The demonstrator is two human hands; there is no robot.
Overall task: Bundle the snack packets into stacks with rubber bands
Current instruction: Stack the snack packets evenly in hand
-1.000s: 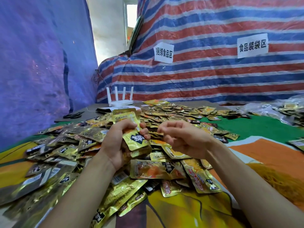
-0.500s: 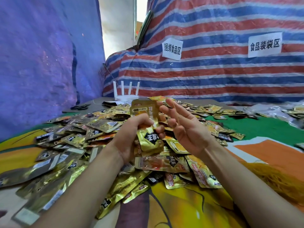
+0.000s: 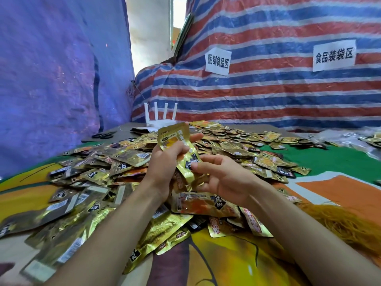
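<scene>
Gold packets [image 3: 132,157] litter the cloth [image 3: 329,195] below striped tarp [image 3: 268,96].

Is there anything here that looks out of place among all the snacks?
Yes: a white four-antenna router stands at the back, right behind the loose heap of gold foil snack packets. It is electronics among food. Black scissors lie left of it.
</scene>
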